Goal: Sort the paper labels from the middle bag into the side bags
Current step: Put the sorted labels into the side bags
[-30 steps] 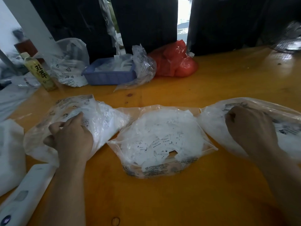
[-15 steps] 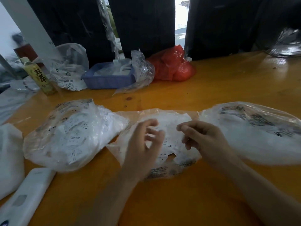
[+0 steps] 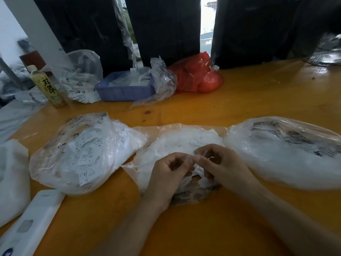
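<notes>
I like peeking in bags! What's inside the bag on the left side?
Inside the left bag you can see lots of small white paper labels with black printing, piled up. The labels underneath the pile are covered, so they can't be seen.

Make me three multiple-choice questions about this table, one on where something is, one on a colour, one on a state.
1. Where are both hands?
A. over the middle bag
B. on the blue basket
C. on the bottle

2. What colour is the bag at the back beside the basket?
A. green
B. red
C. black

3. How do the fingers look?
A. flat on the table
B. spread wide
C. curled, tips meeting

Answers:
1 A: the left hand and right hand meet above the middle bag.
2 B: the red bag lies right of the blue basket.
3 C: both hands' fingertips bunch together; what they pinch is unclear.
</notes>
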